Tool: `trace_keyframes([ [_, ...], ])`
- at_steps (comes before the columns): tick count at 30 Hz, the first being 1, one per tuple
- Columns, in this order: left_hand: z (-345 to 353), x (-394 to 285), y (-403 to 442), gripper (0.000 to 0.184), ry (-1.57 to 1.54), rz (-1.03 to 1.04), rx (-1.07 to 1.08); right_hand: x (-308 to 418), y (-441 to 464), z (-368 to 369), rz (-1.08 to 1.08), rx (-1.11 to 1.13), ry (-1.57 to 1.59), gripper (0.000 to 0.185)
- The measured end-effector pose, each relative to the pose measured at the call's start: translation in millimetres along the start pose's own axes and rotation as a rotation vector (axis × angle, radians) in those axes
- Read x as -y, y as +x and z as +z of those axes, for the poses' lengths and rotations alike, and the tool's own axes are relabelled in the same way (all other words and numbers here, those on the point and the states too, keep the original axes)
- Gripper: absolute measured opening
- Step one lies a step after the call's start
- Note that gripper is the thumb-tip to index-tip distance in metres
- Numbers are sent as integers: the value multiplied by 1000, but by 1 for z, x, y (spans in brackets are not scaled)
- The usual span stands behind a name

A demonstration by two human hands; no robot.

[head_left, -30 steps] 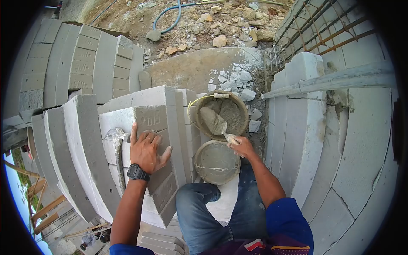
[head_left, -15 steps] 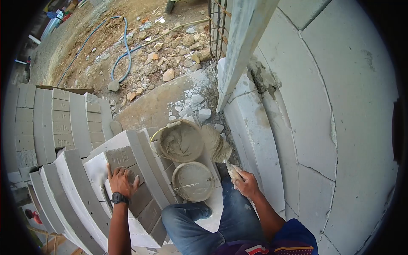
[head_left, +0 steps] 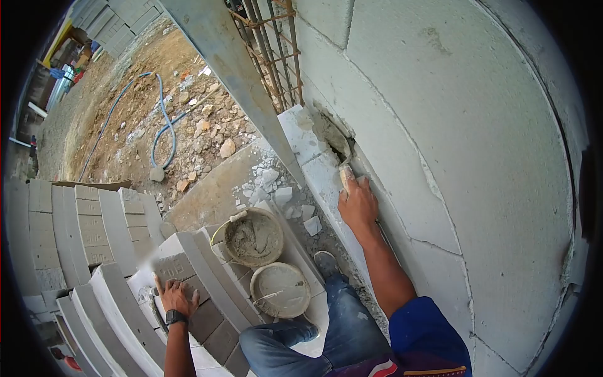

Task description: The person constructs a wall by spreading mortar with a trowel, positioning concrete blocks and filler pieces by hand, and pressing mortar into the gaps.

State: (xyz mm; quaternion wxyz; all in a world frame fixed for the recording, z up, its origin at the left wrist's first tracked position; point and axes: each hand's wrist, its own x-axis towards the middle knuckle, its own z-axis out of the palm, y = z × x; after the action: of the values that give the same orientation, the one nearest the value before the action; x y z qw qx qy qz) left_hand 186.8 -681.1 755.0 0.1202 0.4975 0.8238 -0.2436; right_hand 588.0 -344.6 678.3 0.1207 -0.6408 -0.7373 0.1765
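My right hand point(head_left: 359, 204) is closed around the light handle of a trowel point(head_left: 345, 164). The trowel's blade is mostly hidden at the gap between the wall and a pale block, where wet grey mortar point(head_left: 329, 132) sits. My left hand point(head_left: 178, 298) rests with fingers spread on a stack of light grey blocks point(head_left: 173, 267). A bucket of mortar point(head_left: 254, 237) stands between the stack and the wall. Beside it is a second round bucket point(head_left: 281, 289) with a smooth grey top.
A large block wall point(head_left: 427, 125) rises on the right, with a rebar cage point(head_left: 276, 53) and a slanted board point(head_left: 217, 53) at its end. Broken block pieces point(head_left: 270, 185) lie on the ground. A blue hose point(head_left: 169, 135) curls over rubble. More blocks point(head_left: 94, 229) stand at left.
My right hand has carried the trowel from beside the mortar bucket up to the gap along the wall. The view has turned toward the wall. My left hand stays on the blocks.
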Motion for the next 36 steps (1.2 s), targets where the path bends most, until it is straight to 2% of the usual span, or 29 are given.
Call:
trace_keyframes([
  [2,3,2,-1,47,-7,2,-22,4,6,8,78,47,6,61],
  [5,18,9,-2,41,6,59,-165,1,-5,13,33,-13,90,59],
  [9,1,0,-2,44,-16,30,-56,-17,-27,26,0,-103,262,50],
  [13,-1,-1,-1,45,-18,26,-39,-22,-73,24,-75,-203,526,56],
  [16,-5,-3,0,47,-23,5,1,-17,-122,28,-127,-198,596,59],
  [19,0,2,1,48,-18,17,-28,-17,-176,42,-151,-21,580,58],
  [22,-3,5,1,48,-27,13,-12,-9,-199,66,-287,105,614,58],
  [23,-3,6,2,48,-43,15,-13,-6,-202,78,-264,224,575,57],
  [25,0,7,4,47,-75,19,-23,2,-207,110,-212,443,474,57],
  [29,3,14,7,44,-144,27,-93,30,-184,197,-179,680,255,60],
  [32,6,16,7,42,-198,26,-130,43,-160,263,-238,828,134,54],
  [35,8,20,11,42,-230,22,-139,75,-104,277,-326,615,132,45],
  [36,9,21,13,42,-234,21,-142,85,-80,284,-251,561,246,43],
])
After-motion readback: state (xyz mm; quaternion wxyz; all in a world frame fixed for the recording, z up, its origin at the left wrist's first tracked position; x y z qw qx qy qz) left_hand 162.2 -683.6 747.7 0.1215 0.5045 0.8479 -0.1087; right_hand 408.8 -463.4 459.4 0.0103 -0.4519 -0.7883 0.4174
